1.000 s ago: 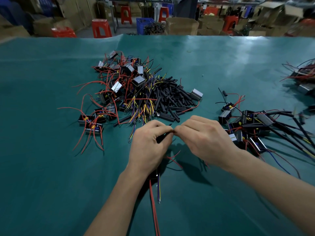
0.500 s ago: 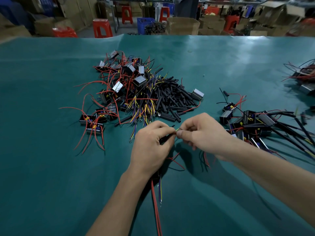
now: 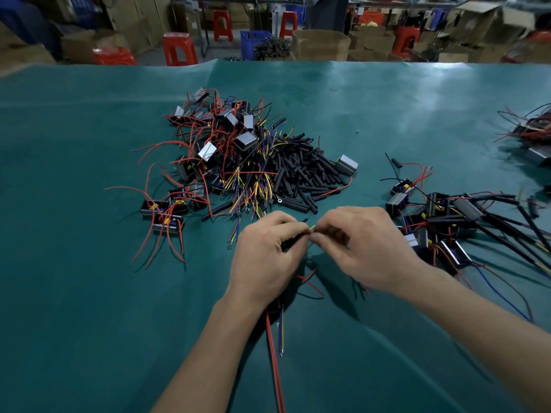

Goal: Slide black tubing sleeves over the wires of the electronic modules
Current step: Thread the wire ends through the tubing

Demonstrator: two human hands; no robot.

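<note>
1. I've got both hands low and centre over the teal table cloth (image 3: 89,293), fingertips meeting.
2. My left hand (image 3: 265,257) is curled around a short black tubing sleeve (image 3: 293,238); its matte black end pokes out between thumb and forefinger, pointing right.
3. My right hand (image 3: 366,248) pinches a thin yellow-green wire tip (image 3: 312,227) right at the sleeve's mouth (whether the tip is inside yet, I cannot tell).
4. Under the left wrist, two long red leads (image 3: 275,368) and a shorter purple-and-yellow pair (image 3: 281,332) trail toward me across the cloth; the module they belong to is hidden under my palm.
5. Just beyond my hands sits the loose heap of black sleeves (image 3: 304,171), short straight tubes lying every which way.
6. Tangled into its left side is the pile of small boxy modules (image 3: 214,150) with silver-grey faces and red, yellow and purple wires.
7. A few black modules with red leads (image 3: 164,213) lie apart at the pile's near left edge.
8. To the right, near my right forearm, lies a cluster of modules with long black-sleeved wires (image 3: 465,216) fanning toward the right edge.
9. Another bundle of wired parts (image 3: 533,132) shows at the far right, partly cut off.
10. Beyond the table: red plastic stools (image 3: 179,49), cardboard boxes (image 3: 322,44), a blue crate (image 3: 253,40).
</note>
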